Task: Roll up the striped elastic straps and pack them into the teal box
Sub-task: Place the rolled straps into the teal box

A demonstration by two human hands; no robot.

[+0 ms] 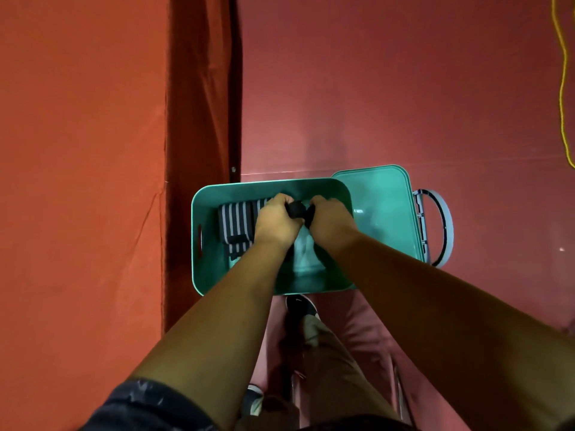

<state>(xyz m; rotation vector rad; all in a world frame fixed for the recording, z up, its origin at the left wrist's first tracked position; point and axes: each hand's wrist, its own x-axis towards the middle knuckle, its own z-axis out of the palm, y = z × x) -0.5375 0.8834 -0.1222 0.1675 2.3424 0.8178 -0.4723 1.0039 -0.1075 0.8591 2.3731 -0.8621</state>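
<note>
Striped elastic straps [235, 223], already rolled, lay side by side in the left part of the teal box [199, 213], which sat at the near left corner of the pink desk [404, 104]. Over the middle of the box, the left hand [275, 220] and the right hand [329, 217] had their fingers curled tight around one dark rolled strap [297, 209], held between them. The teal lid [382, 206], with its grey handle [447, 225], lay just beside the box on its right.
</note>
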